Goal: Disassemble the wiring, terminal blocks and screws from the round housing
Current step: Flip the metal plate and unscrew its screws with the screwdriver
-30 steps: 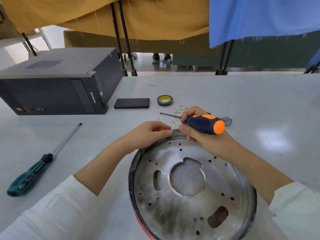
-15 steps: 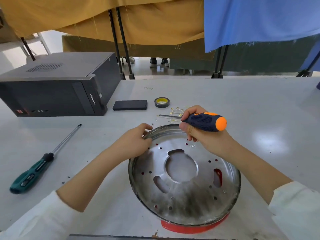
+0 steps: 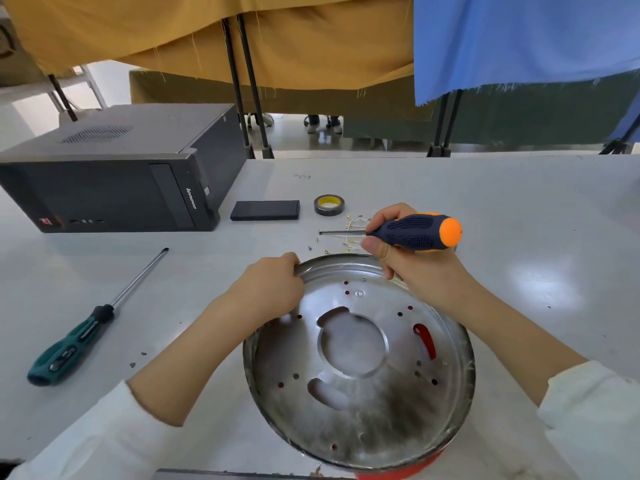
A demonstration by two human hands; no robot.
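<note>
Housing (image 3: 360,368) sits at the table's (image 3: 519,220) near edge, its red underside mostly hidden. Left hand (image 3: 270,289) curls over the far rim — fingertips out of sight. Right hand (image 3: 412,261) grips the screwdriver (image 3: 408,232); small parts (image 3: 349,233) behind it too tiny to identify.

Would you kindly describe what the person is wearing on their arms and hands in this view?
Both arms wear white long sleeves, the left sleeve and the right sleeve, pushed up so the forearms are bare. The left hand and right hand are bare too: no gloves, and no rings or watch that I can see.
</note>
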